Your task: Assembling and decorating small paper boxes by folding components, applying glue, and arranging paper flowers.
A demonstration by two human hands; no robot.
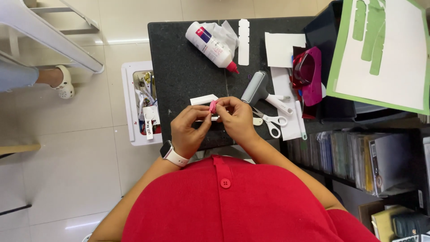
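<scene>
**Both hands pinching small pink piece at near edge of dark worktop**

Left hand (190,130): fingers curled, thumb + forefinger closed on small pink paper-like piece (212,106); white smartwatch (171,154) on wrist.

Right hand (237,118): fingers bent in, tips pinching same pink piece from the other side. Hands touching each other, piece held between them just above worktop's near edge. What exactly the piece is: too small to tell.

Under/behind hands: small white card (203,99) lying flat, partly covered by fingers.

Black speckled stone worktop (179,67) carries the rest:
- grey roller w/ white handle (260,89), just right of hands, angled.
- white-handled scissors (272,122), near right hand, below roller.
- white glue bottle w/ red nozzle (212,45), lying on its side, far side, resting on crumpled clear plastic bag (226,33).
- white scalloped paper strip (243,41), beside bottle, lengthwise away from person.
- white paper sheets (282,49), right of strip.
- magenta translucent plastic item (309,71), right edge; kind unclear.
- green cutting mat w/ white sheet + green cut-out strips (380,54), far right, tilted, overhanging.

Off worktop: white bin w/ paper scraps (143,103) on floor, left of worktop. Shelf of stacked folders/sleeves (358,157) lower right. Another person's foot in white clog (62,83) upper left, well apart.
</scene>
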